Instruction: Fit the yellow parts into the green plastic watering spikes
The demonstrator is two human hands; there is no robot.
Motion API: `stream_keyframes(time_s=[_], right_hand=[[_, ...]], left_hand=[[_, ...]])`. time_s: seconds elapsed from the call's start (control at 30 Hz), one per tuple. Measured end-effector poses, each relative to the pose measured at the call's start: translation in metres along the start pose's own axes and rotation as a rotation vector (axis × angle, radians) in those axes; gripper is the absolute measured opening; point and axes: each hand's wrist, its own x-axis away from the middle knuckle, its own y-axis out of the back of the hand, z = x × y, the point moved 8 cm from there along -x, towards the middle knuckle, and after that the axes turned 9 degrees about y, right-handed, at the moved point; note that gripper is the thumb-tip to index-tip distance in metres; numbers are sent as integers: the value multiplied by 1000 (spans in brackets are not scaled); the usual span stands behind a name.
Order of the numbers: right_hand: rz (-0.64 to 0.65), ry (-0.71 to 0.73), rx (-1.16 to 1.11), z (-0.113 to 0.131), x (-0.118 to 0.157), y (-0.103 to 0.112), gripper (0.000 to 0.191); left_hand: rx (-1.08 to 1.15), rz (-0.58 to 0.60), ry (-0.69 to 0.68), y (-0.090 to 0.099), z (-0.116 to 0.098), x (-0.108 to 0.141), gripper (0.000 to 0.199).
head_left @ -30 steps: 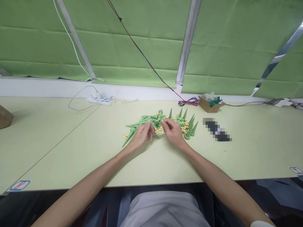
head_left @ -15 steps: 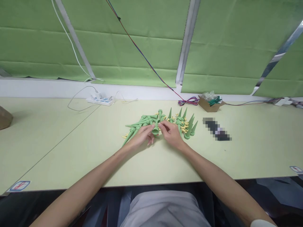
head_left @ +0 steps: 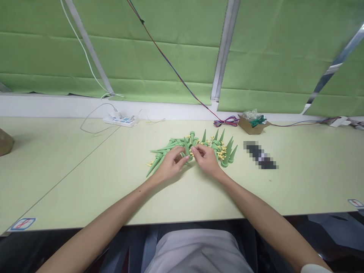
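Note:
Between the thumb and fingers of my left hand (head_left: 172,163) is a green plastic plant watering spike (head_left: 186,147), its narrow part pointing away and up. My right hand (head_left: 207,159) is closed in a pinch just to the right of that spike. Its fingertips hide whatever is between them, though a bit of yellow shows there. Several more green spikes (head_left: 156,165) lie to the left and behind my left hand. Others stand on their wide ends (head_left: 225,163) to the right, among small yellow valve pieces (head_left: 222,153).
Behind the spikes are a coiled red and blue cable (head_left: 226,121) and a small cardboard box (head_left: 251,129) with plastic bags. A blurred-out dark item (head_left: 260,155) lies to the right. A white power strip (head_left: 121,121) sits at the back left of the table (head_left: 93,189).
The spike in my left hand has turned, so its wide open end no longer faces me. My left fingers have shifted round it; my right hand stays nearly in place.

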Motion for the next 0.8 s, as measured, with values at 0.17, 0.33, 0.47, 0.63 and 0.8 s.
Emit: stream_keyframes(time_s=[0.17,0.33,0.47,0.63,0.8], right_hand=[[9,-39,-40,-3,0,-2,38],[-18,-48,-70,-5,0,0,38],[-81,-39,-58,-5,-1,8,37],[-73,13,-31,2,-1,10,35],[-3,79,4,10,-1,6,30]], left_hand=[[-70,-46,-92,2,-2,-1,13],[-121,-41,-83,0,-2,-2,12],[-58,-31,23,0,0,-2,24],[136,131,283,-10,15,-3,52],[511,320,452,-29,25,-1,64]])
